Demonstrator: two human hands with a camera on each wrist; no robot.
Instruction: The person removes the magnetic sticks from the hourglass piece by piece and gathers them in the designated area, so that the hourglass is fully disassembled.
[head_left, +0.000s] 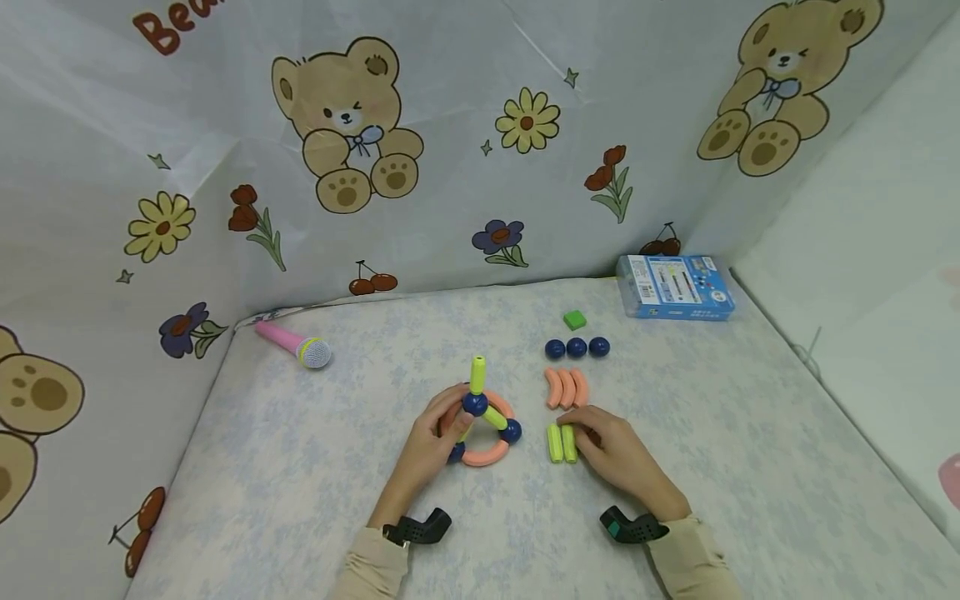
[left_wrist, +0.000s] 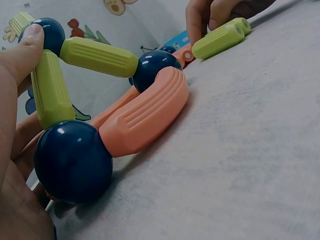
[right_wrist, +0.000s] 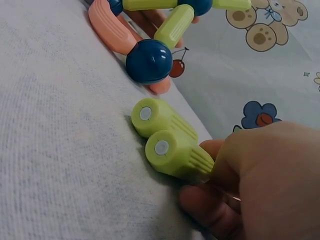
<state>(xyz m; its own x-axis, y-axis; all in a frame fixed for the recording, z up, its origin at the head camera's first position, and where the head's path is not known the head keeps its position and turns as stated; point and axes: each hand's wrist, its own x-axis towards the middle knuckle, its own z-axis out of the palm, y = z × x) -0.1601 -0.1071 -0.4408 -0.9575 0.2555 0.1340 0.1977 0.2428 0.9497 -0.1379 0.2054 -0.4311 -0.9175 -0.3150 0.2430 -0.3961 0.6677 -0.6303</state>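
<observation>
1. Thumb on the top ball [head_left: 475,405], fingers curled behind, the left grip [head_left: 435,437] holds a frame [head_left: 486,457] of rods, curves and balls, seemingly to stop it tipping.

2. Just right of the left grip, the frame's ring of peach curves and dark blue balls appears to rest on the bench [head_left: 262,467], probably serving as a broad footing; an upright rod [head_left: 477,375] rises from the top ball.

3. Nearly closed, the right grip [head_left: 615,446] pinches the nearer yellow-green rod [head_left: 569,443] by its far part, thumb and finger parted by little more than its thickness. A second yellow-green rod [head_left: 555,443] lies alongside, to that grip's left.

4. Beyond the right grip and slightly left, three peach curved pieces [head_left: 567,388], three loose blue balls [head_left: 576,347] and a green block [head_left: 574,320] sit grouped by kind, likely for easy picking.

5. Well apart, a blue box [head_left: 678,287] lies beyond and right of the right grip, a pink microphone [head_left: 288,342] beyond and left of the left, presumably to leave elbow room.
</observation>
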